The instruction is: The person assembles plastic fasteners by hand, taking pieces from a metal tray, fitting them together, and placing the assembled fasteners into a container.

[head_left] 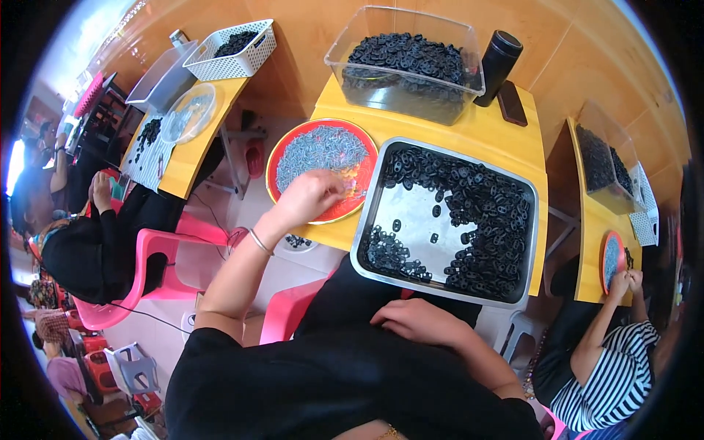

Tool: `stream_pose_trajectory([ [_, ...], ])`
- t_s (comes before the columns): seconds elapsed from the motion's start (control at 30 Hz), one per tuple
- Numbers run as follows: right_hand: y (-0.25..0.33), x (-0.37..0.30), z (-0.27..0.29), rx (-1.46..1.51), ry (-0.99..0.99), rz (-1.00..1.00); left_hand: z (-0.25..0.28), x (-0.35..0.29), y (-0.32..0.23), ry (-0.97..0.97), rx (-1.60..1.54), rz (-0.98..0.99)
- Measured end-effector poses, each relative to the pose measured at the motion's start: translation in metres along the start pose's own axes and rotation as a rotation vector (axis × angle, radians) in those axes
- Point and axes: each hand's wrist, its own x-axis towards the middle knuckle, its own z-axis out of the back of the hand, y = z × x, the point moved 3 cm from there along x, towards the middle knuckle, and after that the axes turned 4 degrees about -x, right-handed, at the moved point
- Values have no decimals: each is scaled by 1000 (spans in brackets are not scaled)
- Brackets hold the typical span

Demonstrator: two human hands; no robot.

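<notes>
My left hand reaches over the red round plate, which is heaped with small grey metal pieces. Its fingers are bent together at the plate's right side; what they hold, if anything, is too small to make out. On my lap lies my right hand, its fingers loosely laid over the dark trousers, with no object seen in them. Just beyond it stands a rectangular metal tray. Small black two-holed pieces crowd its right and far sides, with a smaller heap at the near left.
Behind the tray are a clear plastic bin of black pieces, a black flask and a dark flat case. People work at the yellow tables on the left and right. A pink chair stands at left.
</notes>
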Motion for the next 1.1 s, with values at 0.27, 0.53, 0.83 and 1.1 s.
stream_pose_trajectory([
  [0.27, 12, -5, 47, 121, -238, 84, -24, 0, -6, 41, 270, 22],
  [0.53, -40, -7, 106, -405, -669, -316, -27, 12, 0, 37, 289, 58],
  [0.83, -57, -3, 102, -571, -514, -386, -14, 12, -5, -35, -34, 287],
  [1.1, -57, -12, 103, -90, -695, -313, -44, 8, -52, -103, -1100, 326],
])
